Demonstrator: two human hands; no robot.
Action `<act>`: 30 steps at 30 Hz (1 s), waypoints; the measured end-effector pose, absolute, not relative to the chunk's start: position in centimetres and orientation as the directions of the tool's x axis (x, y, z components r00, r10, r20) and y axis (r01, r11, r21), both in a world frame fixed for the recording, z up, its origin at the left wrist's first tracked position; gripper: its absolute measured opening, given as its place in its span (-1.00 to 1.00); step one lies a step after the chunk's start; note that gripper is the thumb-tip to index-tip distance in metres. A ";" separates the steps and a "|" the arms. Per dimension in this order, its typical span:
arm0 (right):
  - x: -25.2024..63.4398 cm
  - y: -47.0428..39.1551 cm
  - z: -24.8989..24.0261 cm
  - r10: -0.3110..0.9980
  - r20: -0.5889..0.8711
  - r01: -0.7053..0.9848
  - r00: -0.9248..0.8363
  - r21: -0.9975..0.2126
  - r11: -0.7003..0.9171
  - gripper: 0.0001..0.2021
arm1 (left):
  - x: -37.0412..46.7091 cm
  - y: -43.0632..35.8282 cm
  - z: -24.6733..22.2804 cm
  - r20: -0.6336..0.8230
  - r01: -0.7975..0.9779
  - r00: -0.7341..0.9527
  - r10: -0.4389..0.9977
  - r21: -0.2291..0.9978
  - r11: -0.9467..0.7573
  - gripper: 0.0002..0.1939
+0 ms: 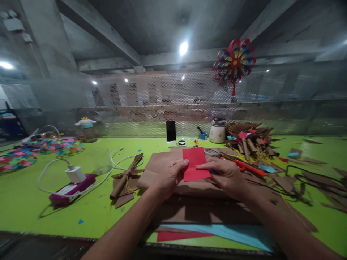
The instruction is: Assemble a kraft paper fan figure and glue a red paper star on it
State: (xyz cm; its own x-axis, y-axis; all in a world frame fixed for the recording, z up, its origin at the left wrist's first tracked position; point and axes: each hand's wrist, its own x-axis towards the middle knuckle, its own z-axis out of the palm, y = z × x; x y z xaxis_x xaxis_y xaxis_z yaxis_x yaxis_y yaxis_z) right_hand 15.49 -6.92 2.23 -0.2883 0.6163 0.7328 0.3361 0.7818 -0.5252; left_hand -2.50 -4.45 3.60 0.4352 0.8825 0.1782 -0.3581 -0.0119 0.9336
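A creased sheet of red paper (195,159) is held up in front of me, between both hands. At its left edge my left hand (173,173) pinches it, the thumb lying on the front. My right hand (223,173) grips the right edge, with a finger laid across the front face and the other fingers partly hidden behind. Something dark blue shows by the right fingers, too little to name. Below the hands lies a stack of brown kraft paper (162,162). Strips of light blue paper (233,233) and red paper (179,236) stick out beneath it.
On the left sit a purple power strip (72,189) with a white charger (75,175), and a rolled brown paper piece (126,177). Scissors with orange-red handles (251,168) lie right, near brown paper fans (252,135). A phone (171,130) and a jug (217,130) stand behind.
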 end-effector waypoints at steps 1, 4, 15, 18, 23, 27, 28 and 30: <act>15.5 -6.9 2.3 0.625 0.726 0.324 -0.287 -0.541 0.776 -0.72 | -2.5 -4.5 3.7 0.175 -0.365 0.448 0.877 0.931 0.001 -0.74; 15.3 -7.0 2.2 0.647 0.706 0.305 -0.288 -0.573 0.761 -0.77 | -2.4 -4.4 3.7 0.152 -0.379 0.501 0.852 0.924 0.058 -0.72; 14.9 -6.4 1.5 0.787 0.601 0.167 -0.141 -0.769 0.617 -0.88 | -2.5 -4.2 3.1 0.232 -0.289 0.475 0.849 0.952 -0.099 -0.81; 14.8 -6.4 1.5 0.771 0.620 0.143 -0.148 -0.758 0.637 -0.88 | -2.4 -4.1 2.8 0.240 -0.308 0.455 0.857 0.946 -0.101 -0.83; 14.5 -6.6 1.7 0.700 0.696 0.087 -0.159 -0.696 0.712 -0.86 | -2.4 -4.1 2.6 0.214 -0.280 0.392 0.895 0.954 -0.105 -0.76; 14.4 -6.7 1.8 0.690 0.711 0.123 -0.137 -0.679 0.724 -0.87 | -2.2 -4.4 3.0 0.181 -0.313 0.396 0.900 0.948 -0.053 -0.79; 14.4 -6.8 1.9 0.689 0.711 0.134 -0.141 -0.676 0.725 -0.88 | -2.2 -4.5 3.1 0.177 -0.319 0.397 0.900 0.947 -0.045 -0.80; 14.4 -6.9 2.0 0.686 0.714 0.144 -0.142 -0.670 0.728 -0.89 | -2.2 -4.6 3.2 0.175 -0.331 0.397 0.901 0.943 -0.037 -0.82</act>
State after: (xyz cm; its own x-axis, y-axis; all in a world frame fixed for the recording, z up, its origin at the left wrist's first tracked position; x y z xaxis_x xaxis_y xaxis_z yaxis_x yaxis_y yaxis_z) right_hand 14.36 -6.89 2.01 -0.1424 0.6857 0.7138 0.1445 0.7279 -0.6703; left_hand -2.15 -4.61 3.25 0.3973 0.9008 0.1751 -0.3311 -0.0373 0.9429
